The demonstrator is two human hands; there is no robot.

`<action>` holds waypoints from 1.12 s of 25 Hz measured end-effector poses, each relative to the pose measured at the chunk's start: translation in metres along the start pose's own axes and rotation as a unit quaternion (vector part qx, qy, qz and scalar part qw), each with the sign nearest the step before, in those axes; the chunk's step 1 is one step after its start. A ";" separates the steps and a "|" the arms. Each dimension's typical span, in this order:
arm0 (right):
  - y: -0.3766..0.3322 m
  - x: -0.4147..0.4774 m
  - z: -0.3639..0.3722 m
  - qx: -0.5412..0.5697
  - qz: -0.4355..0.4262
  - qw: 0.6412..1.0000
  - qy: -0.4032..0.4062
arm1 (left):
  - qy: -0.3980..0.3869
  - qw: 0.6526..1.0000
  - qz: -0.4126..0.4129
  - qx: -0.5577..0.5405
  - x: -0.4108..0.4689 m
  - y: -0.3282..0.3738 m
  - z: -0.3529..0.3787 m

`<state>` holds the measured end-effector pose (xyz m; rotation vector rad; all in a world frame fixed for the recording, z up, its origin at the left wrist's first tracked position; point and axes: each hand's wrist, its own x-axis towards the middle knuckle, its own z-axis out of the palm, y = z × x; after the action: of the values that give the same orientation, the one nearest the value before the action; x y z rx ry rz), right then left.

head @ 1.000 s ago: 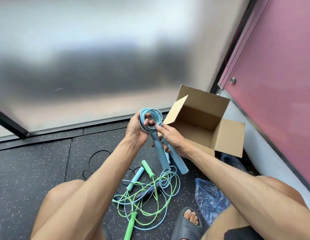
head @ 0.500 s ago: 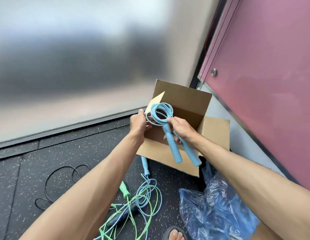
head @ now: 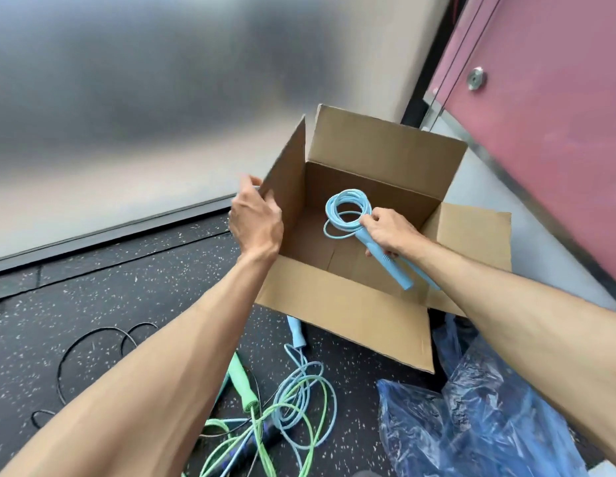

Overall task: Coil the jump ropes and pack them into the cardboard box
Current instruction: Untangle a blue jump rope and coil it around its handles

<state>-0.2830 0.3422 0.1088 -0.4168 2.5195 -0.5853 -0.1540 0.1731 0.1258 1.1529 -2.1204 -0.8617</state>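
The left hand [head: 255,222] grips the edge of the left flap [head: 287,180] of the cardboard box [head: 344,315], holding it upright. The box stands open on the floor. Within its opening hangs the coiled blue jump rope [head: 348,208] (whether it touches the bottom I cannot tell), pinched by the right hand [head: 391,232] where coil meets handles [head: 391,268]. On the dark speckled floor [head: 110,287] lie a loose black rope [head: 76,349], a tangle of green and pale blue ropes [head: 299,407], then a crumpled blue plastic bag [head: 471,407]. Frosted glass [head: 127,98] rises behind; a pink panel [head: 557,115] stands right.
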 end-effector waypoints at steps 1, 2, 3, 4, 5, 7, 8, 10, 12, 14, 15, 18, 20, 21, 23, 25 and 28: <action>-0.004 0.010 0.009 -0.011 -0.001 1.000 0.000 | 0.030 1.000 -0.005 -0.008 0.011 -0.008 -0.003; -0.007 0.021 0.018 -0.021 -0.005 1.000 0.000 | 0.053 0.999 -0.004 0.007 0.022 -0.018 -0.004; -0.010 0.031 0.027 -0.028 -0.006 1.000 0.000 | 0.072 0.996 -0.001 0.048 0.033 -0.029 -0.003; -0.013 0.041 0.038 -0.035 -0.007 0.999 0.000 | 0.076 0.992 0.000 0.104 0.043 -0.040 -0.002; -0.016 0.049 0.048 -0.042 -0.009 0.999 0.001 | 0.062 0.985 0.007 0.163 0.050 -0.049 0.003; -0.019 0.064 0.064 -0.048 -0.011 0.999 0.010 | 0.000 0.973 0.063 0.220 0.056 -0.057 0.017; -0.020 0.069 0.069 -0.050 -0.009 0.999 0.020 | -0.027 0.969 0.098 0.226 0.055 -0.057 0.025; -0.022 0.081 0.081 -0.051 -0.001 0.998 0.031 | -0.074 0.957 0.128 0.250 0.057 -0.063 0.044; -0.020 0.092 0.094 -0.048 0.006 0.998 0.034 | -0.130 0.938 0.144 0.286 0.052 -0.076 0.058; -0.015 0.103 0.105 -0.051 0.018 0.998 0.033 | -0.209 0.933 0.125 0.267 0.044 -0.088 0.066; -0.012 0.107 0.110 -0.070 0.028 0.997 0.035 | -0.237 0.937 0.103 0.236 0.042 -0.093 0.069; -0.009 0.120 0.114 -0.168 0.068 0.982 0.046 | -0.245 0.949 0.090 0.177 0.039 -0.092 0.073; -0.016 0.132 0.114 -0.179 0.088 0.978 0.058 | -0.244 0.950 0.099 0.169 0.039 -0.091 0.074; -0.019 0.138 0.115 -0.164 0.092 0.980 0.069 | -0.244 0.950 0.102 0.167 0.039 -0.091 0.073; -0.024 0.146 0.117 -0.135 0.090 0.982 0.096 | -0.242 0.949 0.104 0.170 0.037 -0.092 0.072; -0.022 0.146 0.119 -0.121 0.097 0.981 0.118 | -0.239 0.949 0.101 0.177 0.036 -0.092 0.075; -0.020 0.119 0.117 -0.104 0.078 0.981 0.146 | -0.232 0.950 0.097 0.184 0.035 -0.089 0.072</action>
<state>-0.3127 0.2398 -0.0210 -0.2163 2.8757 -0.3433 -0.1788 0.1241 0.0196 0.9520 -2.8229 -0.7135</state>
